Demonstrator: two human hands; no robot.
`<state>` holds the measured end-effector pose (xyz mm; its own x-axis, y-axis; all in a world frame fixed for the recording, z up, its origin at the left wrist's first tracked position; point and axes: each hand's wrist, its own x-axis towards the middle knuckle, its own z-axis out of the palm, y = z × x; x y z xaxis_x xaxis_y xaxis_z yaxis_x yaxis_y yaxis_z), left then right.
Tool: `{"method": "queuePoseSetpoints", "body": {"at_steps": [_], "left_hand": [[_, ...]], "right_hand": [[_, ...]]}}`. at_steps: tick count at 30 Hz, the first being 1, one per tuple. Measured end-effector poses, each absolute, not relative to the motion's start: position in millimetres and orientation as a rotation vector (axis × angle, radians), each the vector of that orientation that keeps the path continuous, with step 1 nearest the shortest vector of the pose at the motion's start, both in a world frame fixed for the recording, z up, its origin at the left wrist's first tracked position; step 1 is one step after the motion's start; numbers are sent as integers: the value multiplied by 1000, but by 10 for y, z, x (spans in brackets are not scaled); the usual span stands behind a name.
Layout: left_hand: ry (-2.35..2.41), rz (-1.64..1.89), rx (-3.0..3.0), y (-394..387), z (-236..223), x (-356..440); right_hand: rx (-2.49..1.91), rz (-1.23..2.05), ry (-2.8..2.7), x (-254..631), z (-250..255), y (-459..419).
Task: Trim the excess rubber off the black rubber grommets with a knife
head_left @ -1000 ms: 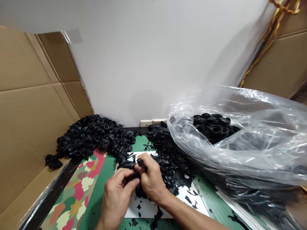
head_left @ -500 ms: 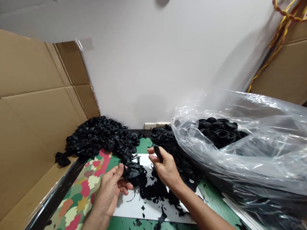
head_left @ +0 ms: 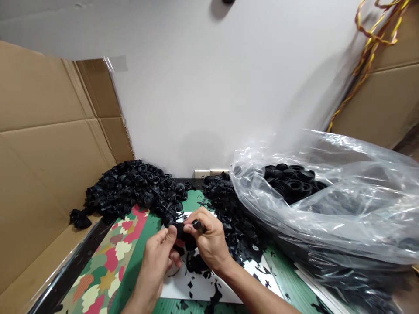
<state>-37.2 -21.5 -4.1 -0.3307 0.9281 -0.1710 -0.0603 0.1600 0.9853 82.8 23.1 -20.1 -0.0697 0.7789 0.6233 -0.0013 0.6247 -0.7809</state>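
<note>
- The left hand [head_left: 156,256] pinches a black part [head_left: 181,231] between thumb and fingers, the lower fingers curled loosely beneath it.
- The right hand [head_left: 211,240] is closed round a short black rod [head_left: 198,225], whose end pokes out above the curled fingers; its thumb and forefinger tips meet at the right side of the part.
- The part is held between the two hands, above the white sheet [head_left: 183,286]; its exact shape is blurred and partly covered by fingers.
- The sheet lies on the green table [head_left: 134,279], with black scraps [head_left: 214,296] scattered on it and over its near edge.
- A heap of scraps [head_left: 242,231] spreads just right of the right hand and runs back towards the wall [head_left: 183,87].
- At far left, a pile of ribbed black parts [head_left: 131,187] sits against the cardboard [head_left: 59,165] and trails towards the sheet.
- A patterned strip [head_left: 111,257] lies left of the left hand.
- On the right, a clear plastic bag [head_left: 343,226] stands open, with black rings [head_left: 291,179] inside.
- A yellow and red cord [head_left: 365,65] hangs at far right, beside more cardboard.
- A pale socket strip [head_left: 211,173] is low on the wall, behind the table.
</note>
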Motion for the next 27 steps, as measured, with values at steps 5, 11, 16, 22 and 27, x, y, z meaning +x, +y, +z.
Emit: {"method": "queuePoseSetpoints", "body": {"at_steps": [5, 11, 16, 22, 27], "left_hand": [[1553, 1445, 1368, -210, -6, -352], [1685, 1366, 1686, -303, 21, -304], [1441, 1296, 1856, -502, -60, -352], [1445, 1328, 1212, -440, -69, -506], [1345, 1408, 982, -349, -65, -591]], "right_hand": [[-753, 763, -1526, 829, -224, 256], [-890, 696, -1721, 782, -272, 219], [-1113, 679, -1641, 858, -359, 436], [-1213, 640, -1536, 1073, -449, 692], [-1074, 719, -1589, 1053, -372, 566]]}}
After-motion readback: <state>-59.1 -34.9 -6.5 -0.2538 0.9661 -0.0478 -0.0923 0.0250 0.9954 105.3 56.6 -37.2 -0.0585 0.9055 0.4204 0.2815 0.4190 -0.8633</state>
